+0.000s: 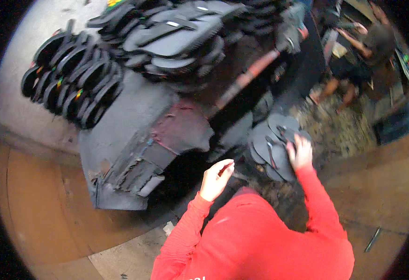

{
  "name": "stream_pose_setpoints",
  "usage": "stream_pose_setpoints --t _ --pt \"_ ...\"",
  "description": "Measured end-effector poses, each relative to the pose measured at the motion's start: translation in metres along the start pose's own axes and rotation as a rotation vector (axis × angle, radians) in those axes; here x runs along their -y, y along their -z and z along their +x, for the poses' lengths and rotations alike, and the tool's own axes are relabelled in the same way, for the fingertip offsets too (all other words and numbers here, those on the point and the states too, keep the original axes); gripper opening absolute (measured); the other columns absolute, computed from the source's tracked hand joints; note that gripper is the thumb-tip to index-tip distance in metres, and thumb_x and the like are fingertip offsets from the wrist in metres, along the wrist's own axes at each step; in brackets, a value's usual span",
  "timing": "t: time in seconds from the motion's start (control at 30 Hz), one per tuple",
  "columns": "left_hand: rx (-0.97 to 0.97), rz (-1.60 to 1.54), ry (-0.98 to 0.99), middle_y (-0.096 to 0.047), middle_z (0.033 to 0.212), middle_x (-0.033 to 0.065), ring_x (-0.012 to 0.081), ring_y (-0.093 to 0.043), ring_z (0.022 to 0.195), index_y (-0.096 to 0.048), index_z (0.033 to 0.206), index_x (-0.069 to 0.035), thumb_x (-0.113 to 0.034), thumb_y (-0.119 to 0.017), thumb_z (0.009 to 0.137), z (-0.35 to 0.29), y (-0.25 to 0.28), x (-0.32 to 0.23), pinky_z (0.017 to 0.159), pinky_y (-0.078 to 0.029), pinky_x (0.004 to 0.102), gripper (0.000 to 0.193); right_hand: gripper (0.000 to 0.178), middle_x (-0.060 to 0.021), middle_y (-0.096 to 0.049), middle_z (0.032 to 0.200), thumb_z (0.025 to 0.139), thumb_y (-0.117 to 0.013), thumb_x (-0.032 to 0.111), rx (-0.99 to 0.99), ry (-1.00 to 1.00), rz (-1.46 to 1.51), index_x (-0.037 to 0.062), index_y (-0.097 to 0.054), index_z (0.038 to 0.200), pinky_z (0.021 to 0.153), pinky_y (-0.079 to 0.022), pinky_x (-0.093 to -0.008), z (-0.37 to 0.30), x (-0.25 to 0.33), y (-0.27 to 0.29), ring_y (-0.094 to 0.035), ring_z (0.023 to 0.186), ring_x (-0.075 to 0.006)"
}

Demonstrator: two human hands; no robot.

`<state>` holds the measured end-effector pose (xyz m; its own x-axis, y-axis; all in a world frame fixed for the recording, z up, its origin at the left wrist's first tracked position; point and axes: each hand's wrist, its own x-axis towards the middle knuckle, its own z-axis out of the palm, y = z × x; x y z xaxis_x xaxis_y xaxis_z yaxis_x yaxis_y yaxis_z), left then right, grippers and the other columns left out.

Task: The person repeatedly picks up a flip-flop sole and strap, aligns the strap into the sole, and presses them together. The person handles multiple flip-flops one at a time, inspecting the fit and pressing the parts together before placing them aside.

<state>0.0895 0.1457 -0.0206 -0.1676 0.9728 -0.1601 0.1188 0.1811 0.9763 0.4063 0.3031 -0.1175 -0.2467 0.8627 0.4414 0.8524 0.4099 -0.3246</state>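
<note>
While my right hand (pixel 301 154) lies on fanned-out dark flip-flops (pixel 263 140), I cannot tell whether it grips one.
Between that stack and the worn bench (pixel 113 144), my left hand (pixel 217 179) hangs narrow, a small gap at the thumb.

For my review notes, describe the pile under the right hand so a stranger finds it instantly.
From the red shirt, follow its right sleeve to the right hand. Beneath lies the pile of flat grey sandals; unlike the larger heap at the top, a hand touches it.
</note>
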Motion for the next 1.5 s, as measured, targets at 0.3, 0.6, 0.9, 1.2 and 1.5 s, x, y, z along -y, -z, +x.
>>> stream_pose_setpoints --t 0.3,0.6,0.9,1.2,1.5 --pt "-0.674 0.628 -0.905 -0.069 0.095 0.0119 0.0200 -0.065 0.082 -0.068 0.113 0.000 -0.008 -0.069 0.091 0.044 0.072 -0.197 0.074 -0.052 0.0319 0.023 0.071 -0.0274 -0.043 0.136 0.068 -0.083 0.051 0.107 0.276 -0.022 0.0241 -0.061 0.131 0.091 -0.043 -0.0533 -0.053 0.027 -0.011 -0.050 0.113 -0.0445" --pt "-0.259 0.170 -0.408 -0.069 0.073 0.0107 0.0151 -0.065 0.053 -0.022 0.153 0.005 -0.021 -0.072 0.089 0.130 0.027 -0.281 0.046 -0.053 0.0289 0.085 0.081 -0.0197 -0.049 0.124 0.055 -0.089 0.035 0.074 0.421 0.120 0.0219 -0.061 0.130 0.091 -0.046 -0.0511 -0.050 0.000 -0.035 -0.051 0.108 -0.0404" --pt "-0.878 0.713 -0.711 -0.070 0.078 0.0204 0.0270 -0.069 0.067 -0.071 0.095 0.001 -0.051 -0.076 0.082 0.038 0.087 -0.283 0.064 -0.054 0.0372 0.054 0.097 -0.0250 -0.042 0.145 0.058 -0.090 0.042 0.153 0.219 0.041 0.0142 -0.050 0.142 0.107 -0.037 -0.0524 -0.038 0.027 -0.002 -0.044 0.129 -0.0454" --pt "-1.373 -0.076 -0.828 -0.064 0.119 0.0163 0.0241 -0.064 0.106 -0.055 0.130 0.008 0.000 -0.060 0.090 -0.223 0.188 -0.191 0.097 -0.050 0.0364 0.041 0.086 -0.0260 -0.039 0.148 0.070 -0.085 0.037 0.033 0.566 0.349 0.0087 -0.049 0.143 0.110 -0.034 -0.0546 -0.023 0.128 0.017 -0.041 0.133 -0.0461" --pt "-1.209 0.399 -0.151 -0.072 0.099 0.0147 0.0261 -0.069 0.092 -0.072 0.100 0.001 -0.008 -0.079 0.082 -0.195 0.036 0.000 0.083 -0.054 0.0344 0.022 0.105 -0.0365 -0.024 0.154 0.067 -0.085 0.042 0.746 0.990 1.061 0.0016 -0.035 0.151 0.114 -0.030 -0.0565 -0.072 0.329 0.004 -0.029 0.141 -0.0542"
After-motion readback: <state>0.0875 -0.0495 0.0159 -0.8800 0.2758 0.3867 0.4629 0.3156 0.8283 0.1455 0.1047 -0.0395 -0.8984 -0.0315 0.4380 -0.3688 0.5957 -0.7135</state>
